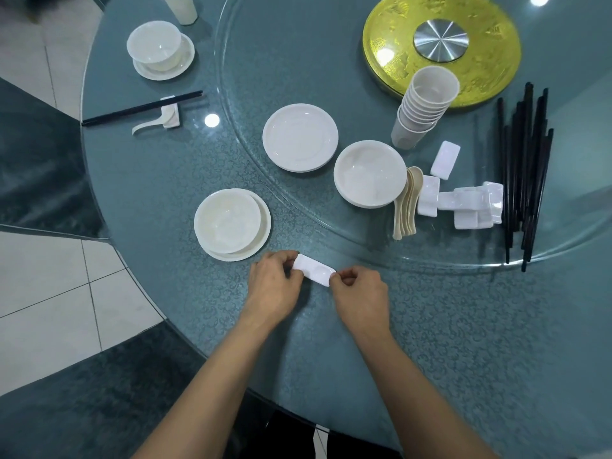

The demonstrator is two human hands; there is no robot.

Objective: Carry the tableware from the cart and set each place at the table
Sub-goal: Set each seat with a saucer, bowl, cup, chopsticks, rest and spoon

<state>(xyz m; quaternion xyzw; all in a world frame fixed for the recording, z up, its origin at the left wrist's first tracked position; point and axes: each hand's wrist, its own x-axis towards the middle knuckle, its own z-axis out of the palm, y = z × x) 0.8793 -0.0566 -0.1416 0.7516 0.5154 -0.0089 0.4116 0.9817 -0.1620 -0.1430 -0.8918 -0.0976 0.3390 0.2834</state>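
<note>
Round teal patterned surface (463, 326) carried a glass turntable (251, 61) with a gold disc (440, 48) at its far middle. Near edge: left grip (271, 286) and right grip (361, 293) each pinched one end of a white rest (314, 270), fingers clamped on it. It sat low at the surface, contact unclear, just near-right of a bowl (227, 220) sitting on a plate (263, 238). On the turntable: plate stack (299, 140), bowl stack (369, 173), spoons (405, 207) touching that bowl stack, pile of rests (467, 203), black chopstick bundle (523, 167) at right, nested cups (420, 111) tilted. Far left, a laid place: far bowl (155, 46) on a saucer (165, 69), chopstick pair (142, 107) across a far rest (170, 111), single spoon (145, 126), lone cup (182, 8). Tiled floor (43, 286) showed at left.
</note>
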